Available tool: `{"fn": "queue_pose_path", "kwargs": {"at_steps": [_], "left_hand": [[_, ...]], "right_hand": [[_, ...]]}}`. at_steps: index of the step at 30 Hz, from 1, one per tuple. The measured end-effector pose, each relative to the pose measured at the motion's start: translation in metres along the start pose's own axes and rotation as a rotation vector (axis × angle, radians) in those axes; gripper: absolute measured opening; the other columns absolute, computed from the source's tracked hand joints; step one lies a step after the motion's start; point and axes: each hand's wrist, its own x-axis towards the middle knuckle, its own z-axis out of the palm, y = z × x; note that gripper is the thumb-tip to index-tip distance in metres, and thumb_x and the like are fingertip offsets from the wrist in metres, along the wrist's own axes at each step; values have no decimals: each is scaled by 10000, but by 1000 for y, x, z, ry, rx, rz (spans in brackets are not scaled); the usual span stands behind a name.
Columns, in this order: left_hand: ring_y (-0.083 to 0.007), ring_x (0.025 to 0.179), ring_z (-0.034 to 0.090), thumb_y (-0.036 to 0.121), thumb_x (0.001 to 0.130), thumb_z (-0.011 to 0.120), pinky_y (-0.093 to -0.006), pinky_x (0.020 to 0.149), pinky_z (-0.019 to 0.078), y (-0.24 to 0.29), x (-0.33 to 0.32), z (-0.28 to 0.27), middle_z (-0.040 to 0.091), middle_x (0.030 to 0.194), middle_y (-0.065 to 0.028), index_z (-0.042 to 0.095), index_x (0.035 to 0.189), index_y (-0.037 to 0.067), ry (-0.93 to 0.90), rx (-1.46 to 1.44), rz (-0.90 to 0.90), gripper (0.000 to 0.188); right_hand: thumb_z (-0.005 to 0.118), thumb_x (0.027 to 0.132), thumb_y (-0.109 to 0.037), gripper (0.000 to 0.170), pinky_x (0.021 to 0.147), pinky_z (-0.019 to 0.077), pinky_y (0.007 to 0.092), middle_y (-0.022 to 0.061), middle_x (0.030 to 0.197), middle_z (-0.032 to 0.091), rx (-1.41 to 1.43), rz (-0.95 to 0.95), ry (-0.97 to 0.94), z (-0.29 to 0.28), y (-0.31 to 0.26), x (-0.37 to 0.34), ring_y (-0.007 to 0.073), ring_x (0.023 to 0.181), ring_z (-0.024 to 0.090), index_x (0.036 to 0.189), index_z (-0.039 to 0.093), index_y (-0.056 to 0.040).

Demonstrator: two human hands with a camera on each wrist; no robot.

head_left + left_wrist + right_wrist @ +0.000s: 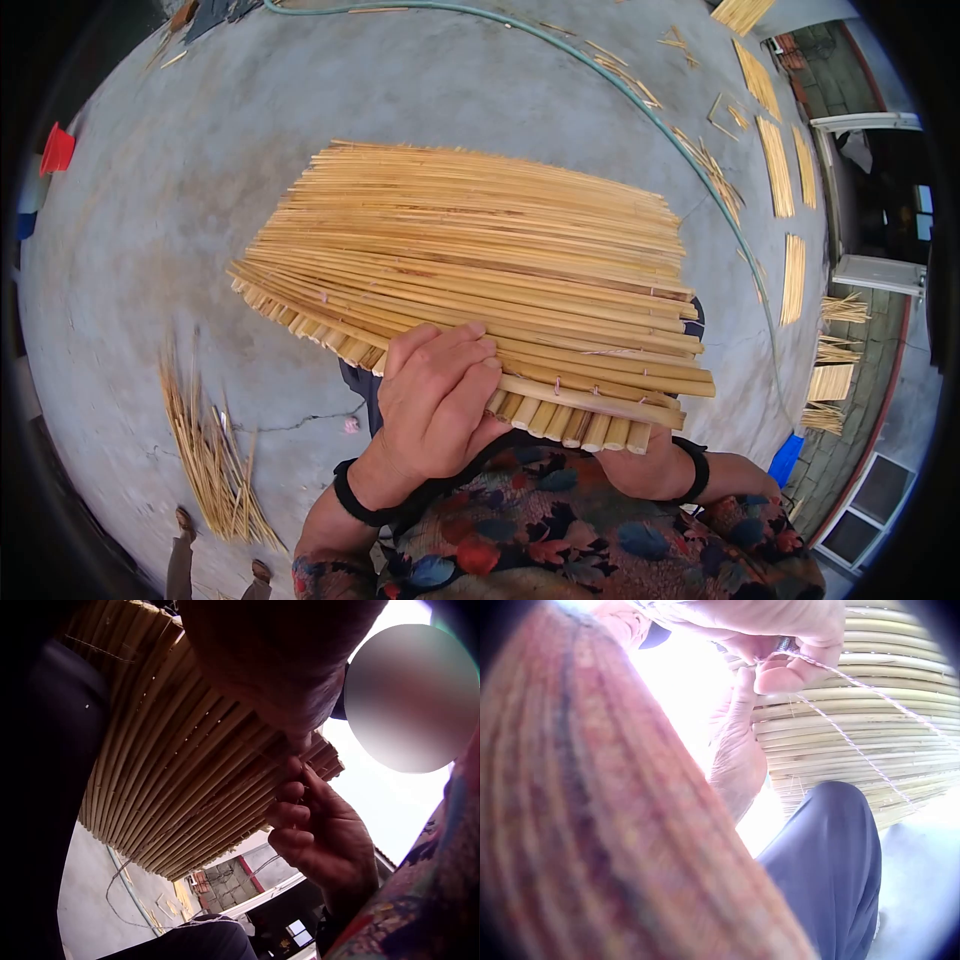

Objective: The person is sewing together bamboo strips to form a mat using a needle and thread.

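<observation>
- A mat of slim, straw-coloured reeds spreads over the knees of a person in a flowered shirt, above a grey concrete floor.
- The left hand grips the mat's near edge, its fingers bent over the outermost reed, left of the edge's middle.
- The right hand is mostly hidden under the near edge in the head view; from the right wrist, its fingers pinch a pale twisted string close to the left thumb.
- Two lengths of that string run slack across the mat's underside in the right wrist view, above a dark-trousered knee.
- A row of cut ends pokes out beneath the near edge, between the hands; small string ties show on the reed above them.
- Dark bands circle both wrists.
- On the floor to the left lies a heap of loose reeds, with the trousered legs of another person just beside it.
- A green hose curves across the floor beyond the mat and down the right side, near scattered reeds.
- Flat reed panels lie farther right, toward a doorway; a red bucket stands at far left.
</observation>
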Motion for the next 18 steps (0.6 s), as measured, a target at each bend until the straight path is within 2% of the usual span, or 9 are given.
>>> {"fn": "queue_pose_path", "kwargs": {"at_steps": [3, 4, 7, 8, 11, 12, 13, 15, 18], "left_hand": [[-317, 908, 605, 319, 790, 634, -430, 756, 444, -5, 2, 7, 600, 959, -167, 552, 995, -3, 0, 41, 47, 391], [-313, 890, 600, 295, 765, 654, -426, 752, 444, -5, 2, 9, 598, 957, -166, 549, 991, -6, 14, 44, 49, 390], [-306, 848, 587, 246, 715, 688, -422, 743, 441, -8, 5, 14, 594, 950, -163, 544, 986, -10, 58, 56, 74, 400], [-303, 823, 580, 220, 688, 702, -421, 737, 439, -8, 4, 14, 591, 946, -161, 541, 985, -13, 78, 65, 77, 410], [-306, 800, 570, 197, 666, 709, -427, 731, 436, -8, 5, 14, 586, 938, -158, 535, 996, -13, 96, 60, 98, 428], [-306, 800, 570, 197, 666, 709, -427, 731, 436, -8, 5, 14, 586, 938, -158, 535, 996, -13, 97, 68, 112, 428], [-309, 797, 565, 189, 659, 710, -427, 727, 435, -8, 5, 14, 584, 933, -154, 533, 998, -10, 100, 68, 107, 431], [-312, 794, 560, 182, 653, 711, -428, 724, 433, -9, 6, 17, 582, 928, -149, 531, 1001, -8, 105, 70, 113, 435], [-318, 806, 556, 148, 616, 725, -421, 722, 434, -9, 4, 20, 580, 930, -139, 533, 999, 6, 121, 71, 105, 451]], "right_hand": [[610, 831, -72, 307, 926, 384, 407, 107, 1171, 573, 249, 171, -83, -13, -4, 9, 304, 1062, 531, 1138, 612, -83], [597, 842, -59, 267, 880, 415, 351, 121, 1127, 587, 181, 152, -122, -18, -1, 11, 314, 1014, 551, 1108, 615, -50], [594, 845, -51, 242, 832, 435, 311, 137, 1090, 592, 344, 217, -63, -29, 2, 16, 325, 943, 572, 1084, 609, -26], [579, 865, -51, 200, 782, 449, 283, 143, 1053, 597, 247, 209, -24, -30, -1, 15, 275, 889, 591, 1056, 600, 4], [557, 889, -54, 184, 767, 451, 273, 114, 1040, 602, 355, 214, 128, -31, -2, 12, 190, 877, 582, 1053, 591, 22], [537, 906, -48, 194, 766, 460, 257, 90, 1042, 598, 529, 272, 136, -28, 0, 10, 133, 898, 562, 1078, 577, 34], [537, 906, -48, 194, 766, 460, 257, 90, 1042, 598, 532, 257, 144, -24, 2, 10, 133, 898, 562, 1078, 577, 34], [530, 919, -74, 229, 770, 477, 261, 86, 1044, 603, 966, 369, 46, -16, 4, 14, 126, 915, 562, 1122, 562, 24], [522, 932, -116, 244, 735, 500, 274, 101, 1044, 605, 1149, 371, 69, -4, 11, 21, 137, 870, 584, 1140, 554, 7]]}}
